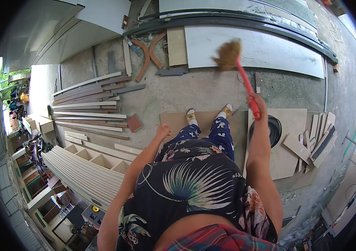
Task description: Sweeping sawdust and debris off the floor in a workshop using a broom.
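My right hand point(258, 105) is wrapped round the red handle of a broom point(247, 83). The broom's brown bristle head point(228, 55) is raised at the far end, over the near edge of a long white panel point(270, 48) as I see it, and slightly blurred. Whether the bristles touch the panel or the floor I cannot tell. My left hand point(163, 131) hangs at my left side, fingers curled in, with nothing visible in it. Below it, a brown board point(171, 119) lies on the floor under my feet.
Long wood strips point(90, 115) lie spread at the left, near curved brown pieces point(144, 56). A slatted white stack point(81, 171) stands at the near left. On the right are a black round basin-like object point(275, 131) and several board offcuts point(307, 146). Dark metal bars point(228, 21) run across the far side.
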A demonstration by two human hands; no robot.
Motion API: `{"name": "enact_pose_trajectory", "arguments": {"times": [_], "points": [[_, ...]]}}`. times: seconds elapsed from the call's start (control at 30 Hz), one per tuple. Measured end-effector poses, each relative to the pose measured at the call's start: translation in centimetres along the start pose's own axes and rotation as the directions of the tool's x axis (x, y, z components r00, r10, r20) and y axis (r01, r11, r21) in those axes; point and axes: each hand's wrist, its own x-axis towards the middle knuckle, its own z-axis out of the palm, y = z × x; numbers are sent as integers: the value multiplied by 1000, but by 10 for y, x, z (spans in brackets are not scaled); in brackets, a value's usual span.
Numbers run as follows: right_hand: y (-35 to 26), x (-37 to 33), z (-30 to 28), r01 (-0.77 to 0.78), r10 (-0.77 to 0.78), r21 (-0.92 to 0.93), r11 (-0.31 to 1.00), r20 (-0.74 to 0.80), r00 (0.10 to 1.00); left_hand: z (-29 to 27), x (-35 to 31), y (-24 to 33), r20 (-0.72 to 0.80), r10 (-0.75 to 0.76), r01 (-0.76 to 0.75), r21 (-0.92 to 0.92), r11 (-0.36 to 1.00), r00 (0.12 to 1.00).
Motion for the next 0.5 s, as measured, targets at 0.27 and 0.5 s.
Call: {"name": "enact_pose_trajectory", "arguments": {"times": [0.27, 0.5], "points": [[-77, -46, -90, 363, -516, -393, 845, -420, 747, 83, 5, 63, 84, 18, -20, 28, 999, 996], [-18, -148, -65, 106, -172, -414, 904, -124, 977, 137, 9, 132, 185, 146, -179, 178, 968, 972]]}}
